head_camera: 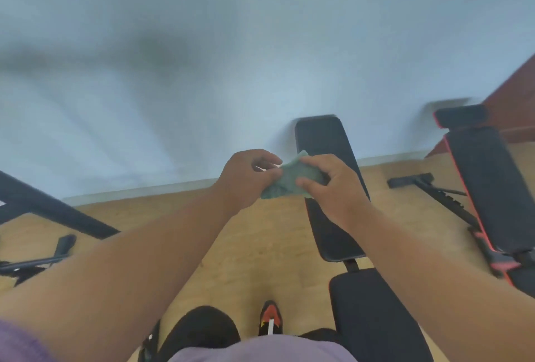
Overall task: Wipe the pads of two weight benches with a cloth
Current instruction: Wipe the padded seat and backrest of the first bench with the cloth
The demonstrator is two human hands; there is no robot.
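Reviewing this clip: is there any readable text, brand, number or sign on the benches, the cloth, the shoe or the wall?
No text can be read anywhere in this frame.
Black bench: plain pads, no label visible.
Red-trimmed bench: no marking visible.
Green cloth, held by the left hand and right hand: no print visible.
Shoe: orange and white shapes, too blurred to show a logo.
Wall: bare, motion-blurred.

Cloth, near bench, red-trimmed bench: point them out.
cloth (289,180), head view, on the green fabric between the hands
near bench (325,141), head view, on the upper back pad
red-trimmed bench (492,176), head view, on the middle of the long pad
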